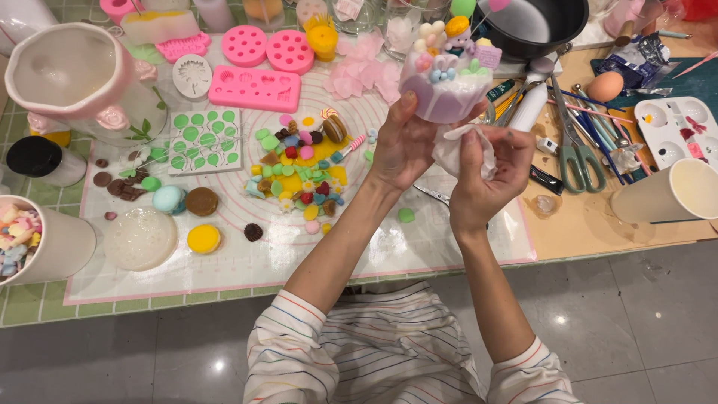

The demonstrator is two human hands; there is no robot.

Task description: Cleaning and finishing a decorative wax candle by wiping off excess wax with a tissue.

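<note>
The left hand (404,142) gripped the decorated cake (446,82) from below, keeping it steady, while the right hand's (486,176) fingers pinched a white tissue (460,150) against its base.

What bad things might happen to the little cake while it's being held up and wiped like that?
The left hand holds the cake in the air by its side only, so it might slip and drop onto the mat. The right hand presses a tissue right under it; a hard rub could smear the white drips. The toppings stand tall, so tipping the cake may knock some loose.
</note>
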